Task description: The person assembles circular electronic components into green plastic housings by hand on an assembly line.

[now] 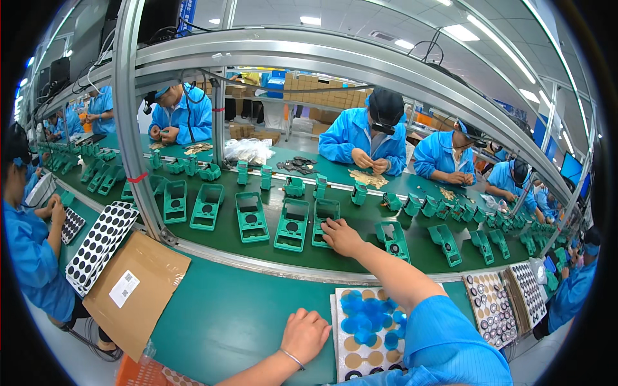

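Note:
My right hand (342,238) reaches across to the belt, its curled fingers closed on a green plastic housing (327,209). The hand covers the housing's lower right part. To its left lie similar green housings, one (291,225) with a black round disc in its middle. My left hand (305,334) rests on the near worktop, fingers loosely bent and slightly apart, with nothing visible in it. Right beside it is a white backing sheet (337,347) with tan circles and a few black discs. Blue translucent round films (367,315) lie heaped on that sheet, partly behind my right sleeve.
A metal frame post (132,116) and rail stand between me and the belt (212,244). At left are a cardboard piece (138,283) and sheets of black discs (96,254); at right, more disc sheets (490,305). Several co-workers in blue sit opposite and alongside.

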Motion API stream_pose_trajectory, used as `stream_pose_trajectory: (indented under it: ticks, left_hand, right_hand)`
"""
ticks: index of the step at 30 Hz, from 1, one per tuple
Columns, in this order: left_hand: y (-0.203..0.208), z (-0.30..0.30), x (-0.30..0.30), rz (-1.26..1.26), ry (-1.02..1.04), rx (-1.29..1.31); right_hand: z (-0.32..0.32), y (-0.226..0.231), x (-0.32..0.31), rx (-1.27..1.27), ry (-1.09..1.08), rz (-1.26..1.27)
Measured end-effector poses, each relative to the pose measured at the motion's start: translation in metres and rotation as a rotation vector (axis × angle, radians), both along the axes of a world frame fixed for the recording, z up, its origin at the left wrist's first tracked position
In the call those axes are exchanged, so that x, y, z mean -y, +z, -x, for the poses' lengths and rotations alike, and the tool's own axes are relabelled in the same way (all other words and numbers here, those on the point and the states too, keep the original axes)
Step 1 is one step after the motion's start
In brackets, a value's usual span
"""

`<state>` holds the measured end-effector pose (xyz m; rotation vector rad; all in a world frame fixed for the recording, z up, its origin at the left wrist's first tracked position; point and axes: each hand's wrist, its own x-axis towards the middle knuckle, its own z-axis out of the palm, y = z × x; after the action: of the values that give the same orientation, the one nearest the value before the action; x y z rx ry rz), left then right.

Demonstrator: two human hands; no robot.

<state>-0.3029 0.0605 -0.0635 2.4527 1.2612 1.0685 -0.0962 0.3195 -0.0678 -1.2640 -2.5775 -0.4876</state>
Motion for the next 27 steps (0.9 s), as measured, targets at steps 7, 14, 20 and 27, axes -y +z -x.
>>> stream_pose_trajectory:
  ticks: [7, 14, 20, 27]
  left_hand:
    - [0.0, -0.001, 0.001, -0.002, -0.015, -0.003]
    - [-0.009, 0.009, -0.009, 0.006, 0.04, -0.003]
    - [-0.003, 0.007, -0.012, -0.024, 0.037, 0.033]
    - [-0.003, 0.008, -0.025, -0.008, 0.122, 0.281]
  right_hand:
    - [0.004, 0.015, -0.006, 0.081, -0.118, 0.066]
    - [0.007, 0.017, -0.017, -0.399, -0.118, 0.086]
    - [-0.01, 0.003, -0.042, -0.94, -0.685, 0.426]
    - [-0.019, 0.012, -0.024, -0.736, -0.623, 0.268]
